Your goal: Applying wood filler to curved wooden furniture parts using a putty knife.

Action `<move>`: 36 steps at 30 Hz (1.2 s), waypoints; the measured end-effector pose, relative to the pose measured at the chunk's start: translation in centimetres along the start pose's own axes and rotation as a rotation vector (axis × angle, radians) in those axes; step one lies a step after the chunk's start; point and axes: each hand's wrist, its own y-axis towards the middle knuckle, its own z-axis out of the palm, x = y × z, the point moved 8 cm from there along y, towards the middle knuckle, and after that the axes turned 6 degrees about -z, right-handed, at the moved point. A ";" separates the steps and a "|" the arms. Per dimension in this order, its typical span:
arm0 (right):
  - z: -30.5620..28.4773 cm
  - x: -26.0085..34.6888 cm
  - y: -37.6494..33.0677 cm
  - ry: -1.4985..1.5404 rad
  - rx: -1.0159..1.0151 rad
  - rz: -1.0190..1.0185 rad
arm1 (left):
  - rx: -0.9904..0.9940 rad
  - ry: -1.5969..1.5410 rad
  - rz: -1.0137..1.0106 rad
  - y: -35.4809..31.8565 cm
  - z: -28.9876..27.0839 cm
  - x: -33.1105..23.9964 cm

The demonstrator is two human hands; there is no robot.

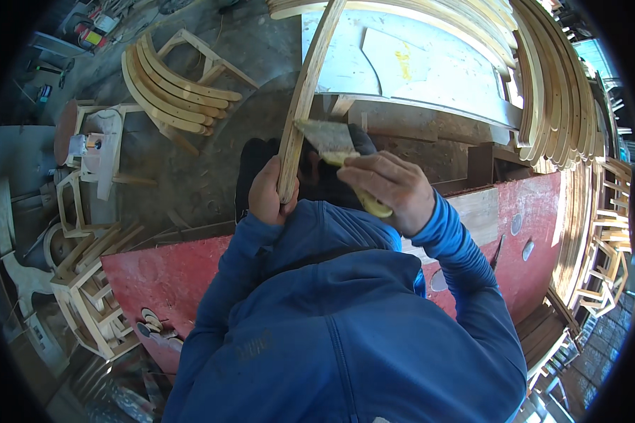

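Left hand (pixel 266 194) wrapped round the near end of a wooden strip (pixel 305 95); strip slants up and away, its far part crossing the edge of a pale table (pixel 444 81). Right hand (pixel 396 187) clasps the yellow handle of a scraper (pixel 331 139), blade pointing left, its corner at the strip's side; cannot tell whether it touches. Hands apart, strip and blade between them. Curved wooden pieces (pixel 559 92) piled at the table's right; more curved slats (pixel 173 95) on the left. Red board (pixel 169 278) behind the person's body.
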 end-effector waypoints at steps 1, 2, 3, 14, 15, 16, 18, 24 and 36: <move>-0.1 0.6 -0.2 0.000 0.005 -0.003 | -0.014 0.034 0.023 0.0 -0.2 -0.1; -0.4 1.0 -0.3 0.066 0.011 0.012 | -0.017 0.032 0.020 0.0 -0.3 0.0; -0.6 1.0 -0.5 0.132 0.021 0.034 | -0.013 0.019 0.012 0.1 -0.3 0.1; -0.1 1.2 0.3 0.077 -0.006 -0.031 | 0.006 -0.031 0.006 0.0 -0.3 -0.1; 0.3 2.2 -0.1 0.144 0.049 -0.041 | 0.034 -0.058 -0.007 0.1 -0.2 -0.1; 0.3 3.0 -0.5 0.162 0.086 -0.052 | 0.064 -0.092 -0.011 0.1 -0.1 -0.1; -0.7 3.3 -1.0 0.202 0.055 -0.030 | 0.113 -0.076 -0.017 0.2 0.1 -0.1; -2.7 1.5 -1.8 0.172 -0.155 -0.012 | 0.264 -0.170 -0.085 0.5 0.6 0.1; 0.5 4.1 -3.5 0.061 0.089 -0.162 | 0.133 -0.189 -0.054 0.3 -0.3 0.1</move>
